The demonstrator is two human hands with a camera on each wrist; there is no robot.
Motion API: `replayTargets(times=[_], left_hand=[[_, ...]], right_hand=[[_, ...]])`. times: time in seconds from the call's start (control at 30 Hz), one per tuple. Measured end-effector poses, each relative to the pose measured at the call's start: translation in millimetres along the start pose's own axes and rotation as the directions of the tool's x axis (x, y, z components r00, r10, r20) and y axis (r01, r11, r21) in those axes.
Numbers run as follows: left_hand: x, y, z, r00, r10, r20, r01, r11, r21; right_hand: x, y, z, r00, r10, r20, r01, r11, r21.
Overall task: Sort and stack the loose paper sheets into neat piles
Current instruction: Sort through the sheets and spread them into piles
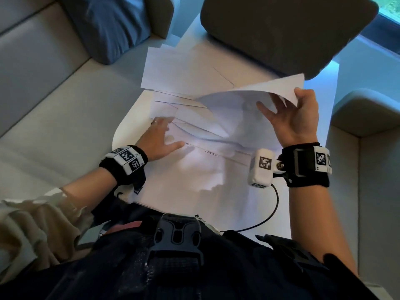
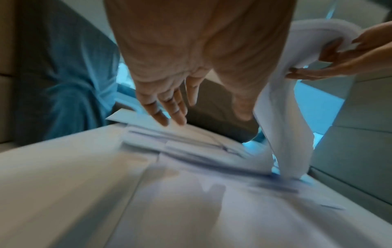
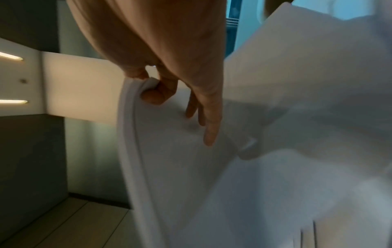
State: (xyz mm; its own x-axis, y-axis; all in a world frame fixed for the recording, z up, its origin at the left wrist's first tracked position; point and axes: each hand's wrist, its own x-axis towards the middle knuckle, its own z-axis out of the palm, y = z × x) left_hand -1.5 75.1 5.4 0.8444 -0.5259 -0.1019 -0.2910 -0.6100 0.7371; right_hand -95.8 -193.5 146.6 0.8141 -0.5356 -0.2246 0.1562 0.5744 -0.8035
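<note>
Table [image 1: 311, 131]: I see a white top almost buried in white paper; a dark cushion [image 1: 281, 29] leans over its far end and pale sofa seats run along both sides.

Loose sheets [image 1: 184, 70]: I count a fan of them at the far left, skewed and overlapping, with one corner poking out past the table edge. A careless sweep there could, I think, tip them onto the sofa.

Near sheets [image 1: 194, 169]: a flatter layer lies in front of me, edges not squared. No neat pile exists yet, so I judge the job early.

Lifted sheet [image 1: 249, 100]: I have it curled up off the table in a big arc, its near edge down among the other paper. In the right wrist view two edges run side by side at the pinch, so it may be more than one sheet; I can't tell. If it is, one could slide free.

Right hand [image 1: 290, 118]: thumb and forefinger pinch the top edge, the other fingers lie straight. That is a thin hold on a floppy thing, and a quick pull may crease it or drag its neighbours.

Left hand [image 1: 160, 137]: fingers spread wide and flat, holding nothing, at the left edge of the spread. The wrist view is blurred, so I can't say whether it presses. If it isn't pressing, the layer underneath may skid.
</note>
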Motion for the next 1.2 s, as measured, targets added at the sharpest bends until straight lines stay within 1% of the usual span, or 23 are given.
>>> replayTargets(times=[0.07,0.13,0.2,0.27,0.33,0.37,0.4,0.47,0.5,0.53,0.57,0.6,0.67,0.73,0.8,0.87,0.9,0.93,0.97,1.03,1.07,1.13,1.2], left_hand=[[2.1,20.4,-3.2,0.994,0.101,-0.053,-0.106,0.989,-0.102],[4.5,38.7,-7.3,0.978,0.176,-0.108,-0.196,0.957,-0.214],[4.5,55.0,-10.9,0.949,0.301,-0.093,-0.315,0.905,-0.287],[0.9,68.7,-9.5,0.912,0.404,-0.063,-0.402,0.855,-0.327],[-1.2,79.4,-4.5,0.857,0.496,-0.139,-0.515,0.824,-0.234],[-0.9,84.2,-2.4,0.822,0.543,-0.171,-0.568,0.803,-0.18],[0.2,87.0,0.3,0.786,0.596,-0.166,-0.617,0.772,-0.153],[1.9,92.9,3.2,0.723,0.685,-0.095,-0.69,0.705,-0.164],[2.6,93.9,4.5,0.681,0.73,-0.056,-0.727,0.666,-0.166],[1.7,95.5,5.2,0.639,0.769,-0.018,-0.76,0.628,-0.165],[0.9,95.8,6.0,0.609,0.793,0.014,-0.781,0.602,-0.164],[0.0,95.0,6.1,0.592,0.805,0.036,-0.79,0.589,-0.167],[-0.6,91.1,6.3,0.598,0.799,0.059,-0.78,0.598,-0.186],[1.4,81.6,6.3,0.595,0.8,0.079,-0.781,0.599,-0.175],[5.8,66.0,5.6,0.599,0.791,0.123,-0.785,0.611,-0.105],[11.3,46.6,1.6,0.625,0.762,0.168,-0.771,0.636,-0.014],[13.4,36.3,-1.4,0.655,0.732,0.188,-0.748,0.664,0.022],[15.0,25.9,-5.0,0.698,0.686,0.207,-0.706,0.707,0.041],[15.6,16.1,-7.9,0.752,0.619,0.226,-0.643,0.764,0.048],[15.7,0.2,-13.5,0.862,0.432,0.266,-0.467,0.88,0.084],[16.0,-6.5,-15.0,0.896,0.342,0.283,-0.386,0.915,0.116],[17.3,-18.9,-16.2,0.929,0.221,0.296,-0.276,0.948,0.16],[20.6,-32.4,-14.1,0.945,0.144,0.293,-0.203,0.962,0.181]], right_hand=[[-6.6,-3.1,5.0,0.999,0.005,0.051,-0.002,0.999,-0.043],[-12.9,-2.7,11.5,0.995,0.034,0.093,-0.024,0.994,-0.106],[-19.2,0.2,17.8,0.993,0.058,0.105,-0.044,0.99,-0.135],[-24.2,4.7,23.0,0.992,0.077,0.1,-0.066,0.992,-0.11],[-28.7,10.5,27.7,0.987,0.111,0.118,-0.096,0.988,-0.123],[-31.8,13.2,30.0,0.98,0.144,0.136,-0.118,0.976,-0.185],[-34.8,16.3,32.5,0.972,0.181,0.146,-0.136,0.952,-0.276],[-41.8,23.6,39.0,0.962,0.239,0.134,-0.154,0.875,-0.459],[-42.8,27.3,40.2,0.966,0.236,0.108,-0.144,0.833,-0.534],[-42.9,30.0,40.6,0.977,0.204,0.068,-0.128,0.804,-0.58],[-41.7,31.5,38.7,0.986,0.167,0.018,-0.124,0.794,-0.596],[-40.4,31.8,35.2,0.989,0.143,-0.028,-0.132,0.798,-0.588],[-39.1,30.1,22.8,0.991,0.114,-0.066,-0.132,0.825,-0.549],[-41.4,28.4,6.9,0.994,0.094,-0.06,-0.112,0.86,-0.498],[-45.7,28.6,-11.4,0.995,0.091,-0.05,-0.104,0.897,-0.431],[-49.0,32.6,-33.7,0.989,0.094,-0.113,-0.131,0.91,-0.393],[-50.7,35.9,-46.6,0.982,0.098,-0.16,-0.154,0.906,-0.394],[-53.0,40.2,-59.6,0.974,0.109,-0.199,-0.183,0.896,-0.404],[-55.8,46.0,-72.6,0.965,0.13,-0.229,-0.218,0.881,-0.42],[-64.0,60.6,-96.1,0.941,0.191,-0.28,-0.305,0.836,-0.457],[-69.0,68.8,-106.4,0.926,0.224,-0.304,-0.351,0.807,-0.474],[-78.3,85.3,-122.8,0.891,0.304,-0.338,-0.442,0.748,-0.495],[-86.4,100.6,-134.3,0.861,0.359,-0.36,-0.503,0.703,-0.502]])
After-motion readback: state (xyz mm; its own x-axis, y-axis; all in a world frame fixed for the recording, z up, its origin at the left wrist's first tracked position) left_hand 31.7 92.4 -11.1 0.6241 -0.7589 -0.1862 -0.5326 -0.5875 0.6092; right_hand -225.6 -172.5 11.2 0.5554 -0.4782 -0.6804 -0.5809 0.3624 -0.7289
